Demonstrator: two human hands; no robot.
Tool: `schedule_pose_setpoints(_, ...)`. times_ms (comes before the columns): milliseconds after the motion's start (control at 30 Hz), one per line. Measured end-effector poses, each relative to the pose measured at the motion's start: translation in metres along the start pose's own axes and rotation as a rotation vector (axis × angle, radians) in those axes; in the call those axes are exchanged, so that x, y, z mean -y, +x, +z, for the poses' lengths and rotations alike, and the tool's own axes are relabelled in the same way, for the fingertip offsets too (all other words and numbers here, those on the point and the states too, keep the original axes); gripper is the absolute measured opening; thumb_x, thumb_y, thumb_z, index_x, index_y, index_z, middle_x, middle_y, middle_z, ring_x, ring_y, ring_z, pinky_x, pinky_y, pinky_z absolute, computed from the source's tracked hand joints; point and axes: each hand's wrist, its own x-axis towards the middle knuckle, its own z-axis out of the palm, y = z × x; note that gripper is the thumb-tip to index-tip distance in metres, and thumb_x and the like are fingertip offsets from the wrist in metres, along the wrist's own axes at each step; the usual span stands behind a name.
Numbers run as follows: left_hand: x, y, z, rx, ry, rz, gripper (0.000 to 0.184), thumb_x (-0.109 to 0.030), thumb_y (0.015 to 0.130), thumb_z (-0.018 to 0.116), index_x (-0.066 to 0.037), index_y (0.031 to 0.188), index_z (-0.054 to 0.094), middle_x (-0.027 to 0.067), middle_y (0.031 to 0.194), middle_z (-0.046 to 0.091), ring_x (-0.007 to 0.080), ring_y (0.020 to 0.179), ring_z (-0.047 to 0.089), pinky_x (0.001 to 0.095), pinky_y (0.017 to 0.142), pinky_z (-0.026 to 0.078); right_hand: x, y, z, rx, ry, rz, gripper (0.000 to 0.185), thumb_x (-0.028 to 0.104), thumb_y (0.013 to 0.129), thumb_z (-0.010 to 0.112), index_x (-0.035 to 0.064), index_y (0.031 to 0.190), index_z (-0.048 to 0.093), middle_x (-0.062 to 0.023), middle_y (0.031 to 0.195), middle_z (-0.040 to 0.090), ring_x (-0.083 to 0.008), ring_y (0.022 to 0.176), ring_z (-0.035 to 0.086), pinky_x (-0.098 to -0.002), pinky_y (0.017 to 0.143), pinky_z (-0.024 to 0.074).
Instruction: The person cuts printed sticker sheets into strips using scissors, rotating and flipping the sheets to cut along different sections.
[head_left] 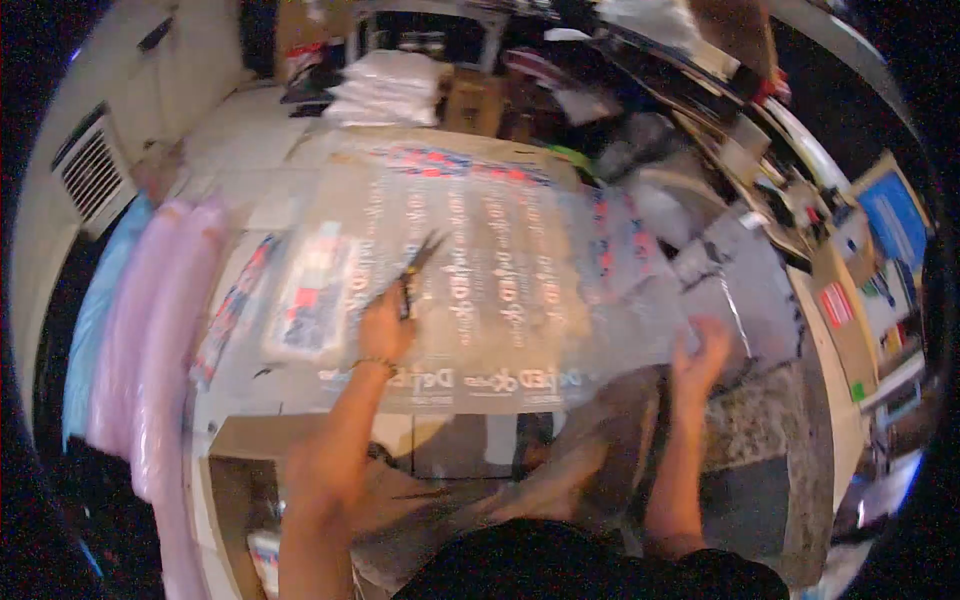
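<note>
My left hand [388, 330] is closed around the handles of black scissors [420, 262], whose blades stand apart and point away from me. Under them lies a clear plastic sheet [490, 380] with rows of white lettering and red-and-blue print along its far end. A flat, clear-wrapped item with a red patch [305, 300] rests left of the scissors. At the sheet's right front corner is my right hand [703, 350], next to a greyish clear plastic piece [740, 290]. Motion smears its fingers, so I cannot make out whether they grip the sheet.
Rolls of pink plastic [175, 330] and blue plastic [105, 310] stand along the left side. White packages [385, 85] are stacked at the back beside a cardboard box [473, 100]. Cluttered shelving [790, 190] runs along the right. An open cardboard box [235, 480] sits at front left.
</note>
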Motion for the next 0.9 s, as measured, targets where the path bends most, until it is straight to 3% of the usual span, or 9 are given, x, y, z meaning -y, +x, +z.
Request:
schedule_pose_setpoints(67, -0.006, -0.002, -0.007, 0.000, -0.004, 0.015, 0.059, -0.004, 0.066, 0.069, -0.004, 0.123, 0.054, 0.0249, 0.103, 0.065, 0.0409, 0.095, 0.063, 0.0481, 0.085, 0.051, 0.066, -0.064, 0.017, 0.123, 0.422, 0.358, 0.017, 0.009, 0.079, 0.071, 0.0033, 0.095, 0.066, -0.0078, 0.081, 0.064, -0.0187, 0.077, 0.061, -0.0324, 0.074, 0.0483)
schedule_pose_setpoints(167, -0.007, 0.001, -0.005, 0.037, 0.014, -0.018, 0.061, -0.003, 0.066, 0.069, -0.004, 0.126, 0.054, 0.0244, 0.102, 0.065, 0.0404, 0.093, 0.064, 0.0474, 0.085, 0.051, 0.173, -0.106, 0.008, 1.365, 0.785, 0.367, 0.058, 0.024, 0.087, 0.069, 0.0061, 0.137, 0.047, -0.0161, 0.117, 0.065, -0.0254, 0.106, 0.063, -0.0413, 0.091, 0.0503)
schedule_pose_setpoints(200, -0.008, 0.002, -0.006, 0.043, 0.013, -0.027, 0.062, -0.004, 0.067, 0.069, -0.003, 0.127, 0.054, 0.0243, 0.102, 0.065, 0.0403, 0.093, 0.064, 0.0472, 0.084, 0.051, 0.194, -0.133, 0.017, 1.455, 0.989, 0.163, 0.078, 0.029, 0.088, 0.070, 0.0086, 0.150, 0.027, -0.0177, 0.145, 0.043, -0.0302, 0.124, 0.051, -0.0411, 0.100, 0.0458)
schedule_pose_setpoints(267, -0.004, -0.001, -0.006, 0.025, -0.012, -0.009, 0.063, -0.005, 0.068, 0.068, -0.003, 0.129, 0.053, 0.0244, 0.104, 0.065, 0.0405, 0.093, 0.064, 0.0471, 0.083, 0.051, 0.224, -0.185, 0.044, 1.270, 1.230, -0.044, 0.088, 0.028, 0.086, 0.073, 0.0104, 0.153, 0.018, -0.0138, 0.158, 0.018, -0.0337, 0.134, 0.040, -0.0410, 0.105, 0.0423)
schedule_pose_setpoints(367, 0.006, -0.002, -0.002, 0.012, -0.070, -0.010, 0.062, -0.005, 0.069, 0.067, -0.002, 0.130, 0.052, 0.0250, 0.106, 0.065, 0.0402, 0.094, 0.064, 0.0469, 0.083, 0.051, 0.264, -0.197, 0.069, 1.173, 1.470, 0.408, 0.087, 0.023, 0.086, 0.073, 0.0132, 0.153, 0.018, -0.0105, 0.159, 0.013, -0.0301, 0.131, 0.044, -0.0391, 0.102, 0.0449)
schedule_pose_setpoints(467, 0.012, -0.003, -0.003, -0.006, -0.193, -0.008, 0.062, -0.004, 0.071, 0.067, -0.003, 0.131, 0.051, 0.0254, 0.108, 0.065, 0.0381, 0.096, 0.065, 0.0443, 0.084, 0.052, 0.294, -0.201, 0.096, 1.033, 1.595, 0.798, 0.082, 0.020, 0.087, 0.072, 0.0143, 0.152, 0.023, -0.0099, 0.155, 0.027, -0.0241, 0.122, 0.052, -0.0343, 0.096, 0.0485)
schedule_pose_setpoints(700, 0.028, -0.010, -0.018, 0.043, -0.498, 0.024, 0.068, 0.000, 0.073, 0.068, -0.002, 0.136, 0.044, 0.0118, 0.095, 0.068, 0.0165, 0.081, 0.064, 0.0295, 0.072, 0.052, 0.337, -0.209, 0.136, 0.804, 1.281, 0.887, 0.051, 0.015, 0.087, 0.072, 0.0055, 0.133, 0.052, -0.0075, 0.127, 0.056, -0.0160, 0.102, 0.061, -0.0302, 0.088, 0.0511)
schedule_pose_setpoints(800, -0.005, -0.023, -0.074, 0.160, -0.584, -0.274, 0.068, 0.002, 0.075, 0.067, -0.001, 0.138, 0.041, 0.0098, 0.095, 0.068, 0.0144, 0.080, 0.063, 0.0275, 0.071, 0.051, 0.346, -0.225, 0.150, 0.685, 1.273, 0.905, 0.038, 0.008, 0.084, 0.072, 0.0025, 0.120, 0.061, -0.0071, 0.114, 0.063, -0.0149, 0.093, 0.063, -0.0306, 0.081, 0.0539)
schedule_pose_setpoints(900, -0.019, -0.066, -0.145, 0.027, -0.898, -0.213, 0.060, 0.002, 0.081, 0.067, -0.001, 0.136, 0.044, 0.0098, 0.100, 0.067, 0.0132, 0.086, 0.063, 0.0242, 0.070, 0.051, 0.342, -0.231, 0.151, 0.648, 1.395, 1.074, 0.031, 0.004, 0.084, 0.069, 0.0000, 0.114, 0.063, -0.0054, 0.105, 0.066, -0.0145, 0.087, 0.065, -0.0280, 0.076, 0.0548)
